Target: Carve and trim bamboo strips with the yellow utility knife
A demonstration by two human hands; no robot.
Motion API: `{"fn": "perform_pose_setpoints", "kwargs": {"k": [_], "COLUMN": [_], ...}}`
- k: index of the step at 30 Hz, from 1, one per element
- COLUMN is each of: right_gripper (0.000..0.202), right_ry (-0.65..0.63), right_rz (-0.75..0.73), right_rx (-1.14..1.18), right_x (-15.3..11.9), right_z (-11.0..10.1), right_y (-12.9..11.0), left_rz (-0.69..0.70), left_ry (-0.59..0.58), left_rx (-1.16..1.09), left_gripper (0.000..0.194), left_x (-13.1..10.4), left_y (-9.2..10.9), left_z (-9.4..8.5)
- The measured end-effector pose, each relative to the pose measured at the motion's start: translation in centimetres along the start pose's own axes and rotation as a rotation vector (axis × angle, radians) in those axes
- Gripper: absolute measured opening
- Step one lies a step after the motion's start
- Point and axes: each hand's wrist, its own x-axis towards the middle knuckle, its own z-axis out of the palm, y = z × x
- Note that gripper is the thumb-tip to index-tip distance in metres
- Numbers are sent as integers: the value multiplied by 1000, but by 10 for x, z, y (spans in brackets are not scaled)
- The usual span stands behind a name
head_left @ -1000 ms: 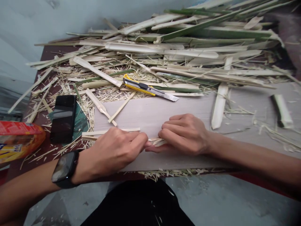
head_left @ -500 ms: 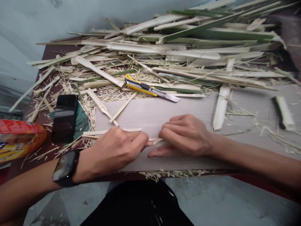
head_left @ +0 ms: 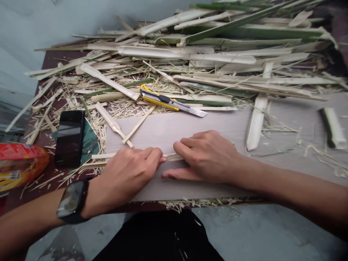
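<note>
My left hand (head_left: 133, 172), a watch on its wrist, is closed with thumb and forefinger pinching one end of a thin bamboo strip (head_left: 173, 156). Only a short length of that strip shows between my hands. Over its other part, my right hand (head_left: 203, 156) rests low on the pale board (head_left: 174, 127), fingers curled down onto the strip and thumb stretched out apart. What lies under the right palm is hidden. Just beyond the hands sits a yellow-and-black utility knife (head_left: 172, 101), blade out and pointing right. Another pale strip (head_left: 103, 156) runs out from behind my left hand.
Split bamboo pieces (head_left: 187, 54) and shavings heap along the back. A phone (head_left: 70, 137) lies at the left beside an orange-red bottle (head_left: 21, 166). A pale bamboo slat (head_left: 257, 123) and a short bamboo piece (head_left: 333, 128) lie on the right of the board.
Both hands have shifted slightly left in view, along with a small swing of the whole scene. The left hand keeps its pinch on the strip, and slightly more strip shows between the hands.
</note>
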Motion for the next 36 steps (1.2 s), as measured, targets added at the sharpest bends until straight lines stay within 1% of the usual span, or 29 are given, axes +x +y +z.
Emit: {"fn": "perform_pose_setpoints", "kwargs": {"k": [3,5,7,11,14,18,22,25,28,31,36], "right_gripper": [59,57,55,54,52,48,45,47,49,46,42], "right_ry": [-70,-86,-41,135,192,208,202,216,226,215,223], "right_rz": [9,-10,-49,-131,-165,-194,-235,-226,-209,-221,-239], "right_rx": [53,75,82,110,138,154,172,156,124,121,151], "right_x": [0,-2,-5,-11,-12,-13,-14,-14,-14,-15,-16], "right_z": [-2,-3,-2,3,6,6,5,5,6,6,6], "right_y": [-3,-4,-4,-2,1,3,4,4,5,6,6], "left_rz": [11,41,93,168,204,234,234,238,230,215,225], "left_ry": [50,63,57,81,96,91,88,79,38,14,20], "left_rx": [57,71,48,-32,-64,-115,-144,-128,-122,-147,-176], "left_gripper": [28,24,21,23,27,26,28,29,26,24,26], "left_x": [-1,-2,-4,-4,-2,-1,0,1,1,1,0], "left_y": [5,8,10,8,6,5,5,3,2,1,1], "left_z": [-1,-2,-4,-6,-5,-5,-6,-8,-9,-9,-9]}}
